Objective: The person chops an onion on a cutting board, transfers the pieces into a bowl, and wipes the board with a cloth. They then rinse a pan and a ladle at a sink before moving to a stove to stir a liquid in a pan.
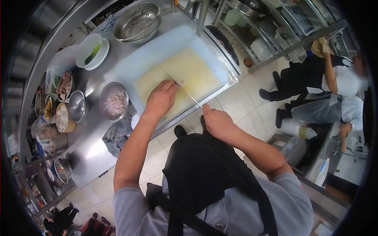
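Observation:
My right hand (215,121) is wrapped around the handle of a kitchen knife (190,95), whose long thin blade slants up and left across a yellowish cutting board (197,67). Close against the blade, my left hand (162,98) has its fingers bunched and pointing down at the board; whatever they hold is hidden. A small whitish piece (181,82) lies by the blade, just past those fingertips. Left of the board, a metal bowl (103,96) contains chopped pinkish-white bits (116,103).
A pale blue tray (130,65) surrounds the board. Stacked metal bowls (136,23), a white bowl (82,53) with something green, and several food containers (63,118) stand on the steel counter. A grey cloth (118,135) lies near its edge. Two people work at the right, by shelves.

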### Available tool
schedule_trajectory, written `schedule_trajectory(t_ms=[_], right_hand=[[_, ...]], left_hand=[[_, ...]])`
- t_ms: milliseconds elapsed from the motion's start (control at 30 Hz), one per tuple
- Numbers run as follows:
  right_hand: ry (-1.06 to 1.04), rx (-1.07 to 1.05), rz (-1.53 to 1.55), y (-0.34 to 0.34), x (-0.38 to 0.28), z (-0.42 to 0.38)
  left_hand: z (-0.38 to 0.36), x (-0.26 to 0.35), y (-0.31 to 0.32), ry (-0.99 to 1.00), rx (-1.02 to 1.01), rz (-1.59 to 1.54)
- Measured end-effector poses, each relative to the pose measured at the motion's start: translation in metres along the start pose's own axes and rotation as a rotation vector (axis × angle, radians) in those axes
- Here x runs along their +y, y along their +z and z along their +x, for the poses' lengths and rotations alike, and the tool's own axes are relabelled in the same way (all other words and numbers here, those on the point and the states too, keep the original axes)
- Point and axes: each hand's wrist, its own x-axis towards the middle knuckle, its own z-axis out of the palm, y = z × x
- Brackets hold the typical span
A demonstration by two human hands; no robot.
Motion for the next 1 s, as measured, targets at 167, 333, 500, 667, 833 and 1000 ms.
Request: schedule_trajectory(t_ms=[167,333,500,667,833,1000], right_hand=[[0.000,0.013,-0.043,-0.006,-0.007,-0.001],[-0.024,0.004,-0.049,-0.009,-0.009,0.003],[-0.051,-0.002,-0.026,0.000,-0.002,0.005],[-0.034,-0.014,-0.061,-0.011,-0.008,0.001],[-0.073,-0.019,-0.048,-0.008,-0.001,0.004],[-0.057,-0.046,-0.040,-0.007,0.002,0.004]], left_hand=[[-0.001,-0.001,0.000,-0.008,0.051,-0.043],[-0.003,-0.002,0.001,-0.031,0.082,-0.065],[-0.005,-0.001,0.005,-0.036,0.114,-0.072],[-0.008,-0.002,0.006,-0.018,0.136,-0.020],[-0.009,-0.002,0.008,-0.024,0.155,-0.023],[-0.011,0.001,0.005,-0.049,0.109,-0.032]])
